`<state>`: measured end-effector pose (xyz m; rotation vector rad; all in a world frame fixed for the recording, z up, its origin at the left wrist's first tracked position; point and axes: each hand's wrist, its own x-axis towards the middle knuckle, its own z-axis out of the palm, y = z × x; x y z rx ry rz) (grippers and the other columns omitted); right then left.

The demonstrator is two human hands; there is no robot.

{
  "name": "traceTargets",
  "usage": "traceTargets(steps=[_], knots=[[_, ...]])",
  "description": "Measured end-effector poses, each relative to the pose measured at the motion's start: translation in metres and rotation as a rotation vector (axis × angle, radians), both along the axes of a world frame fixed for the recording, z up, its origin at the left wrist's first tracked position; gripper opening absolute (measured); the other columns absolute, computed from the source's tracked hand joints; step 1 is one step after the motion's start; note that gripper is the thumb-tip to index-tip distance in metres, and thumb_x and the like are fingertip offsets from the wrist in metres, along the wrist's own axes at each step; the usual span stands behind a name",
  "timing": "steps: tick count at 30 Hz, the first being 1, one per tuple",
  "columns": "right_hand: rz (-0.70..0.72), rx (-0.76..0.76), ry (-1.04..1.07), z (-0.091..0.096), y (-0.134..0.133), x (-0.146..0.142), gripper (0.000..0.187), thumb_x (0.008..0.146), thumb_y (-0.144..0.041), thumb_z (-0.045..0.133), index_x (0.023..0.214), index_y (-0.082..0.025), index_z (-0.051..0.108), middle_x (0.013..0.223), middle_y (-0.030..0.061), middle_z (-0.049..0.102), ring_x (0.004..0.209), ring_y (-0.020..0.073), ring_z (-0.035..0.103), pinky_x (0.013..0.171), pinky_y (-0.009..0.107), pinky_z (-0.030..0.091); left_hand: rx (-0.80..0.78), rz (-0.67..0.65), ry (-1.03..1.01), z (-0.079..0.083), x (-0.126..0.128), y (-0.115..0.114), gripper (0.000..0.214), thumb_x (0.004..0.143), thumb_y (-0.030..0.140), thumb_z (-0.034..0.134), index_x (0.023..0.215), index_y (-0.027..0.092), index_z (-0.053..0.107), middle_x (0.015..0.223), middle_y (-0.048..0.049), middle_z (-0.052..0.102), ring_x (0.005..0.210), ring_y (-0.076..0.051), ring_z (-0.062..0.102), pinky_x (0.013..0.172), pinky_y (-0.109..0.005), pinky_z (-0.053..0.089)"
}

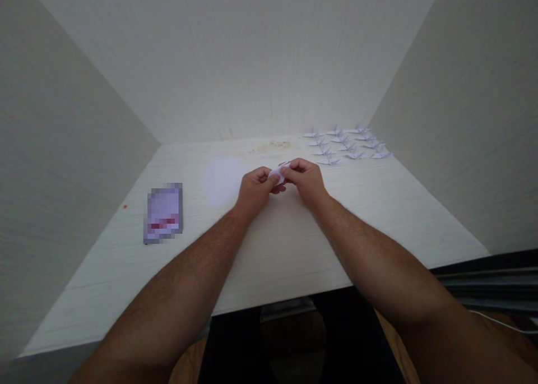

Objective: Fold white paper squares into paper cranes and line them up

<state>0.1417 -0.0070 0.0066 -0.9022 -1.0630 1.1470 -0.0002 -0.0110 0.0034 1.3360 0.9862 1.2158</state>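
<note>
A small piece of folded white paper (275, 172) is held between both hands, above the middle of the pale table. My left hand (256, 186) pinches its left side, thumb on top. My right hand (306, 179) grips the right side with thumb and fingertips. Fingers partly cover the paper, so its exact folds do not show. Just left of my left hand lies some flat white paper (222, 179). Beyond my right hand, several folded paper cranes (345, 147) stand in rows.
A pixelated, phone-like rectangle (163, 213) rests on the left of the table (286, 260). Pale walls (269, 64) enclose the table at the back and both sides. A brownish stain (275, 146) marks the table near the back wall. A white cable (500, 323) hangs at lower right.
</note>
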Motion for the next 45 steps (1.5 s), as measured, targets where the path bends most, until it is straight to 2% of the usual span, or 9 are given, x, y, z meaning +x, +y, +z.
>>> traceTargets(steps=[5, 12, 20, 28, 36, 45], knots=[[0.000, 0.021, -0.043, -0.0016, 0.0016, 0.0027, 0.024, 0.063, -0.035, 0.080, 0.067, -0.020, 0.062, 0.083, 0.0011, 0.071, 0.067, 0.0128, 0.062, 0.066, 0.031, 0.058, -0.006, 0.007, 0.016, 0.0002, -0.0007, 0.0002, 0.035, 0.074, 0.047, 0.078, 0.078, 0.015, 0.064, 0.072, -0.0058, 0.073, 0.061, -0.015, 0.070, 0.059, -0.027, 0.056], [-0.045, 0.013, -0.113, -0.0018, 0.0040, 0.0064, 0.020, 0.068, -0.037, 0.077, 0.075, -0.020, 0.069, 0.068, -0.0008, 0.067, 0.061, 0.0122, 0.061, 0.065, 0.030, 0.056, -0.024, 0.021, -0.033, 0.0018, -0.0022, -0.0006, 0.024, 0.076, 0.035, 0.074, 0.077, 0.015, 0.063, 0.071, -0.0045, 0.072, 0.056, -0.013, 0.067, 0.057, -0.025, 0.054], [-0.082, 0.020, -0.109, 0.0012, 0.0027, 0.0046, 0.017, 0.070, -0.036, 0.073, 0.073, -0.020, 0.068, 0.074, -0.0003, 0.069, 0.067, 0.0125, 0.062, 0.065, 0.029, 0.057, 0.000, -0.006, 0.003, 0.0002, -0.0030, 0.0006, 0.028, 0.076, 0.041, 0.074, 0.077, 0.016, 0.062, 0.073, -0.0046, 0.072, 0.058, -0.013, 0.066, 0.058, -0.026, 0.054], [-0.139, 0.012, -0.105, 0.0027, 0.0023, 0.0032, 0.013, 0.070, -0.031, 0.071, 0.067, -0.020, 0.065, 0.069, -0.0011, 0.066, 0.062, 0.0113, 0.060, 0.062, 0.028, 0.056, 0.017, -0.013, 0.031, 0.0004, -0.0029, 0.0003, 0.025, 0.076, 0.038, 0.074, 0.075, 0.016, 0.064, 0.070, -0.0044, 0.072, 0.057, -0.013, 0.067, 0.057, -0.024, 0.054], [-0.085, 0.028, -0.138, -0.0003, 0.0035, 0.0028, 0.019, 0.070, -0.036, 0.073, 0.074, -0.020, 0.064, 0.073, -0.0006, 0.068, 0.064, 0.0123, 0.061, 0.064, 0.030, 0.057, 0.034, 0.007, 0.075, 0.0040, -0.0010, -0.0021, 0.027, 0.078, 0.040, 0.074, 0.076, 0.015, 0.066, 0.075, -0.0075, 0.074, 0.059, -0.014, 0.068, 0.058, -0.026, 0.055], [-0.137, 0.065, -0.089, 0.0006, 0.0048, 0.0028, 0.020, 0.066, -0.031, 0.076, 0.072, -0.020, 0.060, 0.069, -0.0021, 0.067, 0.063, 0.0115, 0.060, 0.061, 0.027, 0.055, -0.035, 0.018, 0.086, 0.0033, 0.0012, -0.0005, 0.024, 0.079, 0.036, 0.073, 0.077, 0.014, 0.065, 0.073, -0.0072, 0.073, 0.059, -0.014, 0.069, 0.056, -0.024, 0.054]])
